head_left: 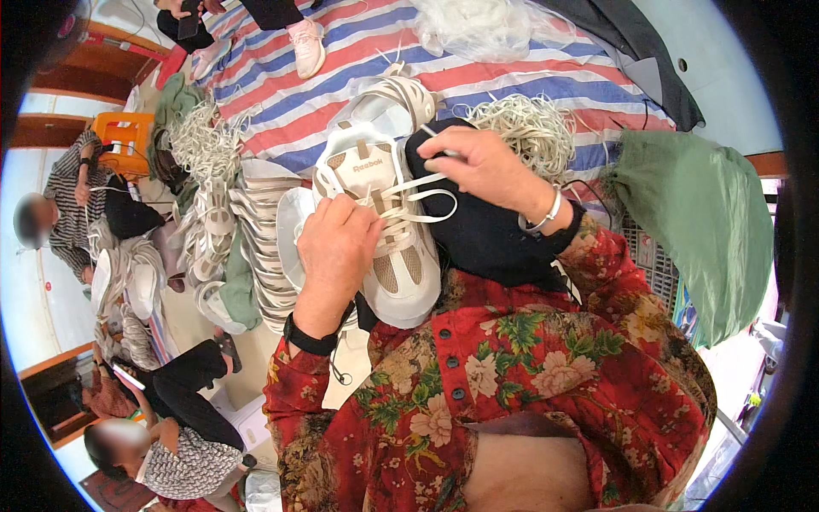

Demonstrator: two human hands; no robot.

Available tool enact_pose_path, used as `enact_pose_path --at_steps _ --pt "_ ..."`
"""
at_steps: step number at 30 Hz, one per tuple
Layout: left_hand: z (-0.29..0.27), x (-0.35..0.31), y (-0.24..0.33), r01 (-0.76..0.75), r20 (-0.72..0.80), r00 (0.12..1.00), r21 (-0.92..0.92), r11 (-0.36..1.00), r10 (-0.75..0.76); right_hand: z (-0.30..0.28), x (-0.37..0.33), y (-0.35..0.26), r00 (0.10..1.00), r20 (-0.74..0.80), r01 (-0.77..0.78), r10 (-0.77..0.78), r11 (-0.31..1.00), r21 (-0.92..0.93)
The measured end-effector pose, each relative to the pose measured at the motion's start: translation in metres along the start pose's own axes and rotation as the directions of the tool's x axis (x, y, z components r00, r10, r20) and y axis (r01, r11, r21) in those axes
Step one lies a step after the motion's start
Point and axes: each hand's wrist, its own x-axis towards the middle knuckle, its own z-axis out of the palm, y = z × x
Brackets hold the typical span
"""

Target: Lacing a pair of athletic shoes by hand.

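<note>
A beige and white sneaker rests toe toward me on my lap, a pale shoelace threaded through part of its front. My left hand is closed on the sneaker's left side, its fingertips at the lacing. Just right of the tongue, my right hand is closed around a thin grey rod-like tool; its tip is hard to make out. The lace loops out to the right, below that hand. Black cloth lies under the right wrist.
Stacked shoe parts stand left of the sneaker, with another sneaker beyond it. Lace bundles lie on the striped sheet. Green cloth hangs at right. Co-workers sit at left; another person's pink shoe is at the far side.
</note>
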Motion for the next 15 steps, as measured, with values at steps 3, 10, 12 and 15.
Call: enact_pose_path --at_steps 3,10,12,15 --pt "-0.002 -0.001 -0.005 0.053 -0.009 0.999 -0.023 0.998 -0.053 0.014 0.003 0.007 0.988 0.053 0.154 -0.147 0.976 -0.156" --pt "-0.037 -0.005 -0.024 -0.002 0.215 0.976 0.134 0.991 -0.027 0.010 0.005 0.008 0.979 0.192 0.103 -0.074 0.984 -0.147" --pt "-0.036 -0.010 -0.025 0.008 0.250 0.967 0.158 0.987 -0.048 0.010 0.007 0.009 0.979 0.189 0.098 -0.071 0.986 -0.136" --pt "-0.028 -0.012 -0.026 0.067 0.160 0.981 0.236 0.969 -0.106 0.012 0.008 0.008 0.981 0.186 0.081 -0.053 0.986 -0.145"
